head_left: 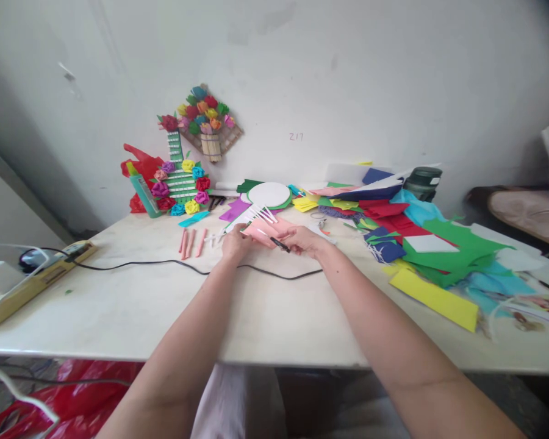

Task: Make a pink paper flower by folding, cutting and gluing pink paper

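Observation:
My left hand [236, 245] is closed on the left edge of a pink craft sheet [258, 227], low over the table's middle. In my right hand [305, 240] is a pair of dark-handled scissors [280, 245], their pale tip pointing left across the sheet. My right fingers also lie close to the sheet's right part, and I cannot tell whether they touch it. Thin white strips [264, 213] lie just behind the sheet. Left of my left hand are several rolled pink pieces [191, 244] and small white bits [210, 239].
A black cable [146, 262] crosses the table from a power strip [50, 274]. At the back left stand a glue bottle [145, 192] and a flower-decorated guitar craft [183, 183]. Coloured sheets [457, 244] cover the right side, near a dark bottle [423, 183]. A white disc [269, 195] lies behind my hands.

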`<action>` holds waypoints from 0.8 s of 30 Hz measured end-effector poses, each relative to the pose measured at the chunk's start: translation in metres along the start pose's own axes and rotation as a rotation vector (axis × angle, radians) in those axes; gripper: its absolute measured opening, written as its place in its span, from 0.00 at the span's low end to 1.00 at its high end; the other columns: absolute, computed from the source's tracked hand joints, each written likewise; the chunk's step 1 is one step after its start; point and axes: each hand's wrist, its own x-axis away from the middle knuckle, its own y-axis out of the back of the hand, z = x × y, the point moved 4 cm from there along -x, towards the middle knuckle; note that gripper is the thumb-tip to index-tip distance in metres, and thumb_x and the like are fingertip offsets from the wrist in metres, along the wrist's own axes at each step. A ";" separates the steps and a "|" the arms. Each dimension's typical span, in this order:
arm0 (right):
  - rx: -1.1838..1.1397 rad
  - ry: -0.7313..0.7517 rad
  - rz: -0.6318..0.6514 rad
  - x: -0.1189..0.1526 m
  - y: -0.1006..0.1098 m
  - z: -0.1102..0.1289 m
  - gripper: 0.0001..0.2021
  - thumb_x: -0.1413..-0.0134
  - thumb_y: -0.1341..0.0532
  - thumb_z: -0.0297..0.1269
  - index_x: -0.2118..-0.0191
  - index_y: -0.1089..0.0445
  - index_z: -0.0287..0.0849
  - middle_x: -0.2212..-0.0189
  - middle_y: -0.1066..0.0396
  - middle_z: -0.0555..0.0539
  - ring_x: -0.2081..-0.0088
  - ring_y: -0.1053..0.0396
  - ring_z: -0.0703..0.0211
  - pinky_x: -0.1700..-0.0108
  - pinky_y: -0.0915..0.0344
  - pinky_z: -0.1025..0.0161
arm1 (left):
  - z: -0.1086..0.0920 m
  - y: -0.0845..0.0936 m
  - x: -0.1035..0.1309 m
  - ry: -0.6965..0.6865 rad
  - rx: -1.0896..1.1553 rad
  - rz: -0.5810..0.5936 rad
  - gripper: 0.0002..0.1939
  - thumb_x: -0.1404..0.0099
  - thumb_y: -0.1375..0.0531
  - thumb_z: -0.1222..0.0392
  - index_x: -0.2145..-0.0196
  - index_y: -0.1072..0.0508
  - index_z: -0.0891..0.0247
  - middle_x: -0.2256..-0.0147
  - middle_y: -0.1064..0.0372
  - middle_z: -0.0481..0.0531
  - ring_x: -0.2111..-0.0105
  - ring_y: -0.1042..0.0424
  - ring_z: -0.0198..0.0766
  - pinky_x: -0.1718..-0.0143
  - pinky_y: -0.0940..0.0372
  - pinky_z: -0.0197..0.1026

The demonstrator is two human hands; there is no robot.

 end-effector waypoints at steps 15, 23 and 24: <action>0.220 -0.009 -0.445 -0.006 0.027 -0.011 0.27 0.64 0.38 0.28 0.51 0.34 0.38 0.75 0.29 0.49 0.83 0.39 0.70 0.84 0.44 0.73 | -0.013 0.003 0.007 -0.082 -0.181 0.058 0.17 0.44 0.46 0.54 0.56 0.29 0.56 0.64 0.27 0.50 0.61 0.31 0.42 0.62 0.39 0.39; 0.325 -0.007 -0.554 -0.017 0.033 -0.022 0.24 0.63 0.38 0.30 0.53 0.31 0.41 0.66 0.27 0.47 0.81 0.36 0.68 0.85 0.41 0.72 | -0.029 -0.003 0.016 -0.418 -0.274 0.033 0.18 0.43 0.45 0.52 0.56 0.29 0.57 0.54 0.31 0.52 0.48 0.40 0.45 0.53 0.39 0.43; 0.330 -0.005 -0.572 -0.017 0.034 -0.022 0.24 0.63 0.38 0.30 0.54 0.31 0.41 0.66 0.27 0.47 0.81 0.36 0.67 0.85 0.41 0.72 | -0.031 -0.007 0.017 -0.456 -0.280 0.075 0.20 0.44 0.44 0.51 0.54 0.30 0.58 0.52 0.33 0.53 0.47 0.41 0.45 0.52 0.40 0.43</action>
